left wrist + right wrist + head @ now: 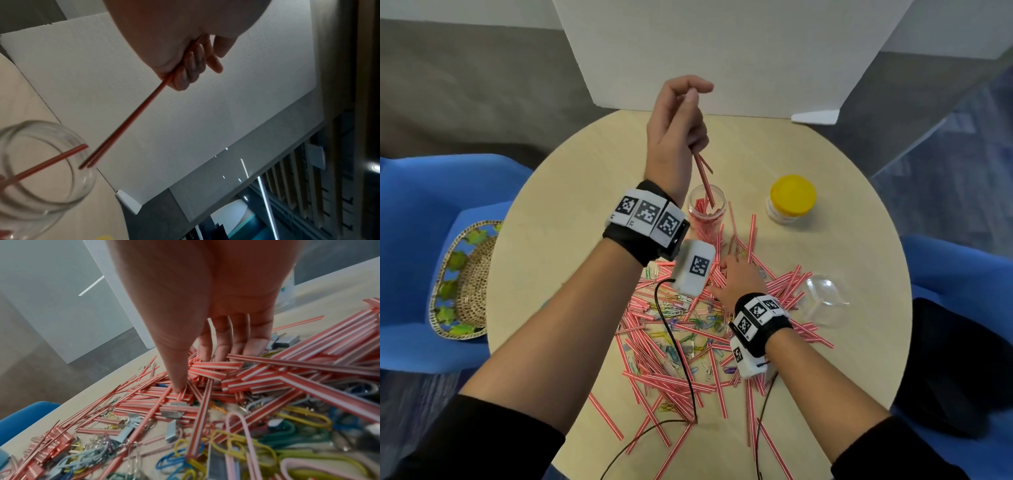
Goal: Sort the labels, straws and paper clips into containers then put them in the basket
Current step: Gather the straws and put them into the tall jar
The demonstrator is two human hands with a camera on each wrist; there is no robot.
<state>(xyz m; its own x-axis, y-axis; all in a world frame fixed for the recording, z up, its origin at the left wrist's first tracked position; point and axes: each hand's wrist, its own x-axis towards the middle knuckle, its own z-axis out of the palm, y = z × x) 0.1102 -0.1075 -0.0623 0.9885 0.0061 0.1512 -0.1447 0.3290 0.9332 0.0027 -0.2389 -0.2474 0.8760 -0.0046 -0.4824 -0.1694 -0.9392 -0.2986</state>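
Straws (703, 181) in left hand (676, 132), slanted down into jar (706, 209)

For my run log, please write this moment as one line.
left hand: holds straws over jar | right hand: touches pile

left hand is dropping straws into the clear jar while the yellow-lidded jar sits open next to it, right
Not quite. The left hand does hold straws over the clear jar, but the yellow-lidded jar is not open: the head view shows its yellow lid on top, closed. The rest stands.
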